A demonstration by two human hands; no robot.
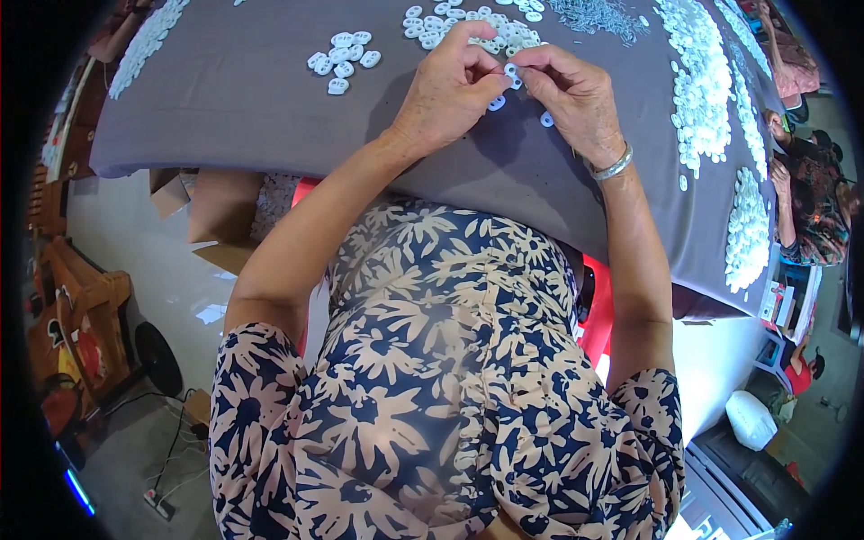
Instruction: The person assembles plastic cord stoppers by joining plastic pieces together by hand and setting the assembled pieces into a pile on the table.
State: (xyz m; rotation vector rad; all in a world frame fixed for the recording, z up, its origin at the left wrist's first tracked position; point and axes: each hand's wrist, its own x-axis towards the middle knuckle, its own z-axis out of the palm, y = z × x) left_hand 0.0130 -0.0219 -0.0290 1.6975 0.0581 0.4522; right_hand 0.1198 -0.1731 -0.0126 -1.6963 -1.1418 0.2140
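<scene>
Between my two hands, a small white oval plastic piece with holes [512,72] is held just above the cloth. My left hand [453,93] is closed, its thumb and index finger pinching at the piece's left side. From the other side my right hand [573,97], with a silver bracelet at the wrist, pinches it between thumb and fingertips. Anything smaller in the fingertips is too small to make out. One loose oval piece [496,103] lies below the fingertips, and another white piece [546,119] rests under my right hand. Beyond my hands spreads a heap of similar pieces [504,38].
A small cluster of white pieces [342,61] lies left on the grey tablecloth [243,108]. Thin metal bits, possibly springs [598,18], are heaped at the far side. Large white piles [697,90] line the right. Cardboard boxes [225,207] stand below the table; people sit beyond it.
</scene>
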